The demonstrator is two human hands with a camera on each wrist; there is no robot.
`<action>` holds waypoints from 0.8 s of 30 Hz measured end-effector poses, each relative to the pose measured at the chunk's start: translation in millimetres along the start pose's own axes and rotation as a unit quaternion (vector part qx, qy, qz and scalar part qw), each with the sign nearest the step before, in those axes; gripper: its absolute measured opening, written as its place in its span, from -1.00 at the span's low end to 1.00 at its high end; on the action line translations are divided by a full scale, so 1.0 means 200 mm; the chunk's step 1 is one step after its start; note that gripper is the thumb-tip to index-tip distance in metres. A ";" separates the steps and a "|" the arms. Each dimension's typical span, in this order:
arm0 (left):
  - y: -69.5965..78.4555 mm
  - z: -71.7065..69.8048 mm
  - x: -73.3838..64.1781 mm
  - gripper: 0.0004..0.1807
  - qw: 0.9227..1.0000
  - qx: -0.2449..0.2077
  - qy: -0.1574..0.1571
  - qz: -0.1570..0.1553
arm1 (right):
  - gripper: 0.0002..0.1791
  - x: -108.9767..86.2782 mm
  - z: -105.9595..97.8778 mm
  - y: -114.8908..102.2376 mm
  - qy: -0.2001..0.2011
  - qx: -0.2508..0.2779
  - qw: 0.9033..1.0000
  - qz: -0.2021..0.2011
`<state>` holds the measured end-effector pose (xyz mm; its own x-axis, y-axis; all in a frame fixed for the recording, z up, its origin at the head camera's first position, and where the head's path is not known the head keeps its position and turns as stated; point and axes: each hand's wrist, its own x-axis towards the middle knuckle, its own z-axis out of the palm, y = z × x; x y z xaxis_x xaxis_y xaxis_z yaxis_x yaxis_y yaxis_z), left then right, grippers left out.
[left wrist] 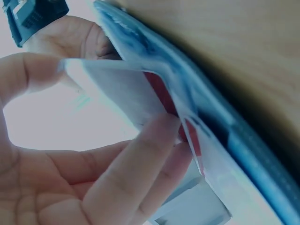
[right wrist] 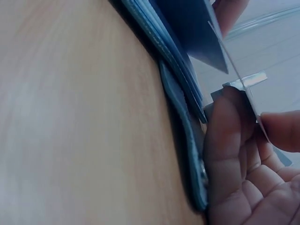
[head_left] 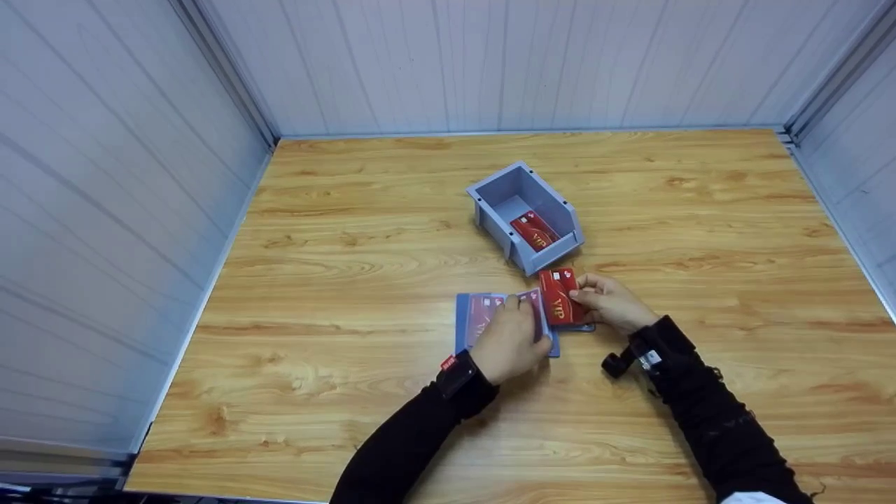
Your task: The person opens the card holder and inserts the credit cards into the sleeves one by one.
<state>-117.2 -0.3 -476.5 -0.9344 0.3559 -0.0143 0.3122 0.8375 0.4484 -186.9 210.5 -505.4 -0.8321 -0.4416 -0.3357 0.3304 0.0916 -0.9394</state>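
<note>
- Much table is extending on both sides of the blue card holder.
- Left hand is grasping its clear sleeve.
- Right hand is pinching the red card near the bin's front edge.
- Only the right wrist view is showing this card edge-on.

"VIP" marks the held card and the binned card.
</note>
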 end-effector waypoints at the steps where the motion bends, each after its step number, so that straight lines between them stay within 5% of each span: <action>1: 0.00 -0.01 0.00 -0.36 1.000 -0.014 -0.005 -0.003 | -0.93 0.00 0.00 0.00 0.003 -0.002 1.000 0.001; 12: -0.11 -0.12 -0.06 -0.37 0.986 -0.158 -0.040 -0.034 | -0.93 0.00 0.01 -0.01 0.007 -0.016 1.000 0.005; 20: -0.23 -0.20 -0.06 -0.14 0.965 -0.238 -0.098 -0.058 | -0.92 0.01 0.01 -0.01 0.016 -0.036 0.999 0.006; 24: -0.30 -0.21 -0.05 -0.23 0.940 -0.314 -0.112 -0.076 | -0.91 0.01 0.01 -0.01 0.011 -0.037 0.999 0.009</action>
<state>-134.9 -71.7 -465.0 -0.8785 0.3888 -0.2778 -0.0510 0.5017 0.8636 -187.6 208.4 -504.2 -0.8362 -0.4202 -0.3524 0.3115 0.1649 -0.9358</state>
